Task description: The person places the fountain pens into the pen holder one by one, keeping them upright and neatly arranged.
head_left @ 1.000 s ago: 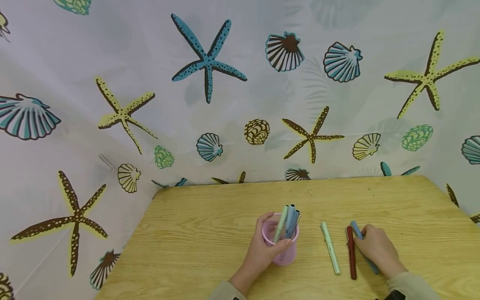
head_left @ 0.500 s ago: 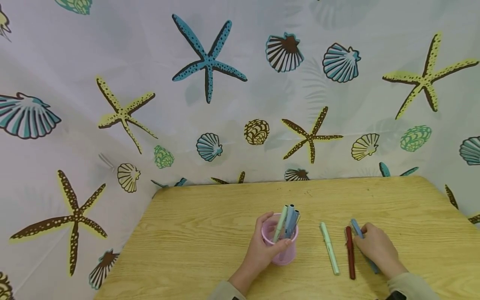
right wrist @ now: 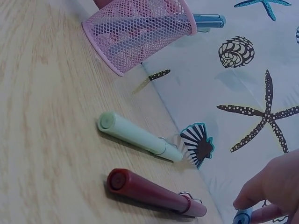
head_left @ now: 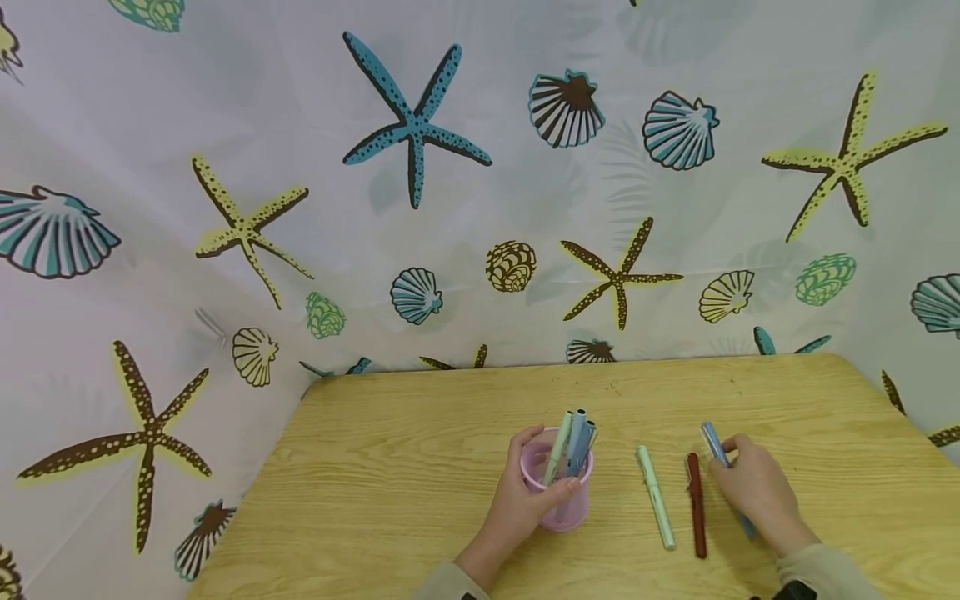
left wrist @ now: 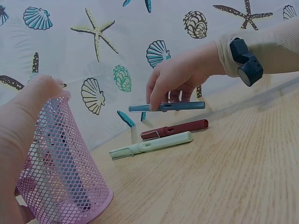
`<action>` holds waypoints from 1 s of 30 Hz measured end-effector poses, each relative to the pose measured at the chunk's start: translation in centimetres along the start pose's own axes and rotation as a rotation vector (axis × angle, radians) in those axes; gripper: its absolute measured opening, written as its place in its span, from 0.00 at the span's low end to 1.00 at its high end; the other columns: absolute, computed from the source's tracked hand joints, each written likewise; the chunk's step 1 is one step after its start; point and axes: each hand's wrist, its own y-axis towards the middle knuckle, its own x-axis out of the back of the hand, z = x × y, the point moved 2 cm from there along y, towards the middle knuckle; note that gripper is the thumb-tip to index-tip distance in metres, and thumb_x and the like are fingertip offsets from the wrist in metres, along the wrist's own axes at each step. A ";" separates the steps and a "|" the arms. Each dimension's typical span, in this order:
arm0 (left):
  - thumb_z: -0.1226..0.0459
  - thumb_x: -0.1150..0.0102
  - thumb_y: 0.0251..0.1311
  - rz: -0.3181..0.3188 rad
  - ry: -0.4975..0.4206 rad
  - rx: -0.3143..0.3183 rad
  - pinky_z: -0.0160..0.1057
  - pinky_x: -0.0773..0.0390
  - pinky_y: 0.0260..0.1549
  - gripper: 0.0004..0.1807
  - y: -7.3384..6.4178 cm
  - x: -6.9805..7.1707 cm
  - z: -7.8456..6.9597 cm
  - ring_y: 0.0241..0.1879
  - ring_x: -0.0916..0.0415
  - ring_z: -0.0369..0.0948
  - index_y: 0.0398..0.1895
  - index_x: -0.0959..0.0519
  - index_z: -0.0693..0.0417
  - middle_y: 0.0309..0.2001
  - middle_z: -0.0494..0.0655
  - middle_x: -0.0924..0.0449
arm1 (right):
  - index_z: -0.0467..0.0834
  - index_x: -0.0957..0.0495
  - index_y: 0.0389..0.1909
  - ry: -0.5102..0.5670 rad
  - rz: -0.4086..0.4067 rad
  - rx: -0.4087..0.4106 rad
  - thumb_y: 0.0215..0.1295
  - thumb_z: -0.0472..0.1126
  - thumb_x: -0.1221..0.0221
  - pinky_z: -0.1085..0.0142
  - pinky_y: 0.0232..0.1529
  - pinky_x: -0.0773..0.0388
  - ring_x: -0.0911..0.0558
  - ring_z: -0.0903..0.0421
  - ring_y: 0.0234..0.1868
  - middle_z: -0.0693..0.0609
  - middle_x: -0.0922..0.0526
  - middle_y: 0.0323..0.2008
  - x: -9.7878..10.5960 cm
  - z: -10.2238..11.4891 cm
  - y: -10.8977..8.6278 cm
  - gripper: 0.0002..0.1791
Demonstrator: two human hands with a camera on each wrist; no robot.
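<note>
A pink mesh pen cup [head_left: 564, 510] stands on the table with my left hand [head_left: 521, 500] curled round its side. Inside it lean one pale green pen [head_left: 557, 450] and blue pens [head_left: 576, 442]. My right hand [head_left: 759, 492] pinches a blue pen [left wrist: 180, 106] between thumb and fingers, raised just above the tabletop in the left wrist view. Left of that hand, a dark red pen [head_left: 697, 508] and a pale green pen [head_left: 656, 500] lie side by side on the wood. The right wrist view shows both lying pens and the cup, with my right hand at its lower right corner.
The light wooden table [head_left: 405, 467] runs back to a white curtain [head_left: 480, 183] printed with starfish and shells. The curtain also closes in the left and right sides. A dark device is strapped to the right wrist [left wrist: 245, 63].
My right hand has lifted the blue pen off the table, and the pen's far end has moved slightly away from me. My left hand keeps its hold on the cup.
</note>
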 end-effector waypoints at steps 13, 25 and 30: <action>0.56 0.31 0.50 0.004 0.002 0.002 0.47 0.27 0.48 0.42 0.0 0.0 -0.1 0.57 0.35 0.50 0.66 0.46 0.33 0.60 0.53 0.39 | 0.28 0.34 0.53 0.074 -0.010 0.010 0.65 0.42 0.48 0.62 0.21 0.29 0.26 0.53 0.24 0.40 0.23 0.32 0.6 1.2 -0.2 0.23; 0.60 0.33 0.52 0.028 -0.009 -0.004 0.49 0.27 0.48 0.42 -0.9 0.0 -3.1 0.58 0.37 0.55 0.67 0.47 0.46 0.60 0.62 0.40 | 0.33 0.32 0.54 0.124 -0.082 0.057 0.64 0.45 0.46 0.63 0.20 0.29 0.25 0.55 0.24 0.41 0.22 0.36 0.6 2.7 -0.9 0.24; 0.58 0.32 0.51 0.018 -0.012 -0.009 0.49 0.27 0.48 0.43 -0.4 0.0 -1.5 0.58 0.37 0.53 0.67 0.47 0.41 0.61 0.59 0.40 | 0.35 0.32 0.55 0.200 -0.110 0.093 0.65 0.47 0.45 0.63 0.21 0.28 0.22 0.55 0.27 0.43 0.22 0.36 0.6 3.7 -1.3 0.24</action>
